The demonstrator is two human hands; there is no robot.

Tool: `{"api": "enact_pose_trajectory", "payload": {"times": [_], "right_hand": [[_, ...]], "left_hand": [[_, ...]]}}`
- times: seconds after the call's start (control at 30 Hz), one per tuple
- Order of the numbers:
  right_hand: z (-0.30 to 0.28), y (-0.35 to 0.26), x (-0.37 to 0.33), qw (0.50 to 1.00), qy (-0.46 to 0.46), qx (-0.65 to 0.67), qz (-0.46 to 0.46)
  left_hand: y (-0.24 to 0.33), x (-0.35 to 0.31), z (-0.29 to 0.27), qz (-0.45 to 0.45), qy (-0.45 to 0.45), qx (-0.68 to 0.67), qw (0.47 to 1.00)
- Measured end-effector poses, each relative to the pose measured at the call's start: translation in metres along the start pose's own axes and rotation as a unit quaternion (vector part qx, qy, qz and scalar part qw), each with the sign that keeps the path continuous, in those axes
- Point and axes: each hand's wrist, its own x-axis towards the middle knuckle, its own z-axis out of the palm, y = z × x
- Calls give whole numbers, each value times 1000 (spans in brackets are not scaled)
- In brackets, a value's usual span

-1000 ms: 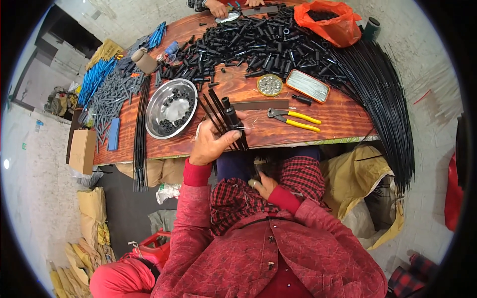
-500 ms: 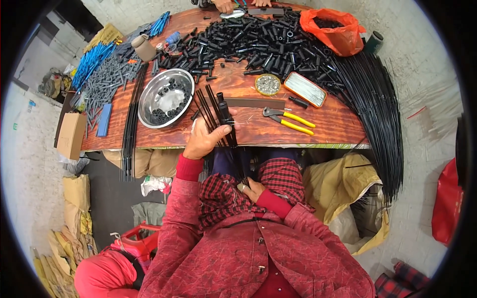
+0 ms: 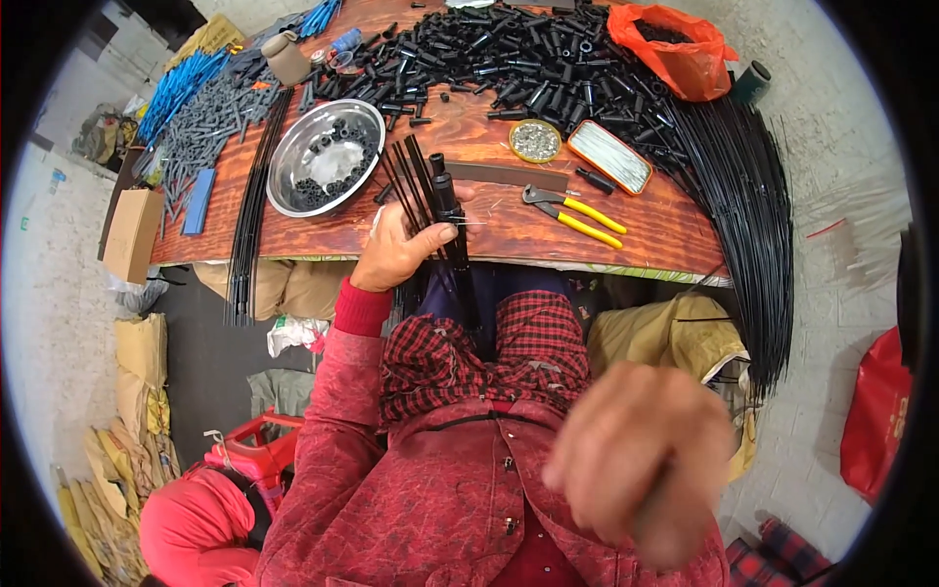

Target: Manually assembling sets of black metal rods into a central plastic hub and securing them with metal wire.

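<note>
My left hand (image 3: 399,243) is closed around several thin black rods (image 3: 409,181) and a black plastic tube (image 3: 444,196), held upright over the table's front edge. Fine pale pins (image 3: 471,223) stick out sideways by the thumb. My right hand (image 3: 641,460) is raised close to the camera at the lower right, its fingers curled but smeared by motion; whether anything is in them does not show. On the table just beyond the left hand lie a brown flat strip (image 3: 514,176) and yellow-handled pliers (image 3: 577,216).
A steel bowl (image 3: 277,166) holds small black rings. Behind are heaped black tubes (image 3: 528,59), a tin of small metal pieces (image 3: 535,142), a tray of pins (image 3: 611,158) and an orange bag (image 3: 675,73). Long black rods (image 3: 748,205) overhang the right edge; grey sticks (image 3: 205,117) lie left.
My right hand has come up from the lower ends of the rods at my lap toward the camera, to the right. My left hand keeps its hold. The view has shifted slightly.
</note>
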Motion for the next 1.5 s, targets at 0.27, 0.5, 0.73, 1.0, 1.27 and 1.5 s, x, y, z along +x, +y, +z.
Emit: {"api": "enact_pose_trajectory", "payload": {"times": [0.27, 0.5, 0.73, 1.0, 1.27, 1.5], "right_hand": [[14, -16, 57, 989, -5, 124, 83], [12, -11, 60, 982, 20, 182, 47], [3, 6, 38, 968, -62, 243, -6], [-25, 89, -59, 827, 308, -298, 364], [-39, 150, -85, 809, 389, -294, 329], [-42, 156, -83, 795, 399, -322, 324]], "left_hand": [[-6, -7, -1, -5, 17, -28, 999], [0, -3, 5, -8, 14, -12, 1000], [-4, -11, 2, -2, 36, -17, 999], [1, -7, 10, 16, 15, -35, 999], [4, -14, 13, 4, 23, -54, 998], [6, -14, 15, -9, 34, -39, 999]]}}
